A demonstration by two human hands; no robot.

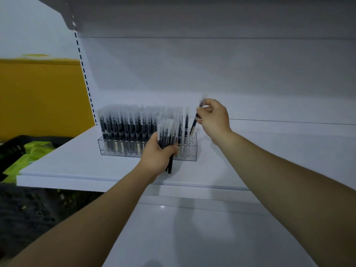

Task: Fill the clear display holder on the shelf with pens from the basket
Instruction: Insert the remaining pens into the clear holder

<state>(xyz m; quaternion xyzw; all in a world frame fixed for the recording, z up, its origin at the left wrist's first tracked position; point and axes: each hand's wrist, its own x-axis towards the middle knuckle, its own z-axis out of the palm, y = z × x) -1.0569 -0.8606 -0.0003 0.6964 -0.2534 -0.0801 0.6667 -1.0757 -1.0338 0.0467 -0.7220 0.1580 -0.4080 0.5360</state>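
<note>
Nearest to us, our two bare forearms are reaching up over the front edge of the white shelf (77,166), which is lying open and bare on both sides of the clear display holder (148,149); we are taking that holder as our landmark. Just in front of the holder's middle, our left hand (158,157) is wrapping around a bundle of pens (168,135), fingers curled tight about their dark barrels, the frosted caps standing up and the lower ends hanging below the fist; we are counting roughly six caps, though blur is keeping the number uncertain. Above the holder's right end, our right hand (213,116) is pinching a single pen (194,124) between thumb and fingertips, the pen tilting with its lower tip reaching down to the few holes that are standing open there. One pen (186,120) is standing alone just left of it. The rest of the holder, from its left end across to near the right, is packed with upright black pens with pale caps, too many and too blurred for us to count. Left of the holder and lower, a dark basket (11,149) is showing green packets (28,155). Behind the holder the shelf's white back wall (212,74) is rising, with a second shelf (192,16) overhead.
</note>
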